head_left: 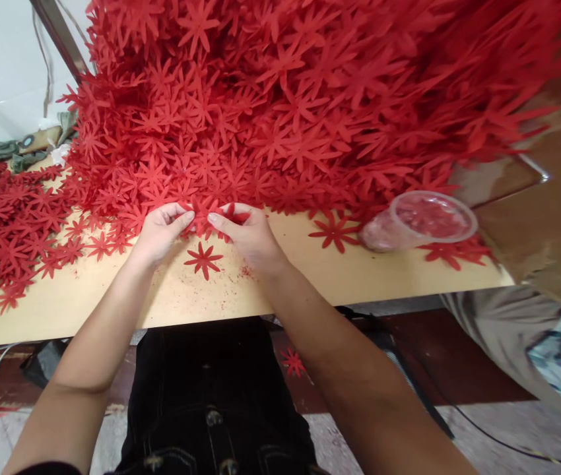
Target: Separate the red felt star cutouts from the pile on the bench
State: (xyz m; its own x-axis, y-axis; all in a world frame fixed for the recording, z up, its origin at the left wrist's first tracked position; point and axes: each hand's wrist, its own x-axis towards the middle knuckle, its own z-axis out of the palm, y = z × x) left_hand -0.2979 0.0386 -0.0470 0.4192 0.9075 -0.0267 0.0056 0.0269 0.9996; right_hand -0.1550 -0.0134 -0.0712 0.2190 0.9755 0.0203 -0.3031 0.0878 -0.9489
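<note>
Both hands meet at the near edge of the red flower pile (280, 99) on the surface (112, 297). The left hand (159, 231) and right hand (245, 234) each pinch what seems one red flower (206, 221) between them; another flower (203, 258) lies just below.

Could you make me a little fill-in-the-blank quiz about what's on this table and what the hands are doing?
1. The big heap on the table is made of flower-shaped cutouts coloured ____.
2. The left hand and right hand meet at the heap's near ____.
3. One lone flower lies flat on the table just below the two ____.
4. To the right lies a clear plastic ____ on its side.

Missing words: red; edge; hands; cup
</note>
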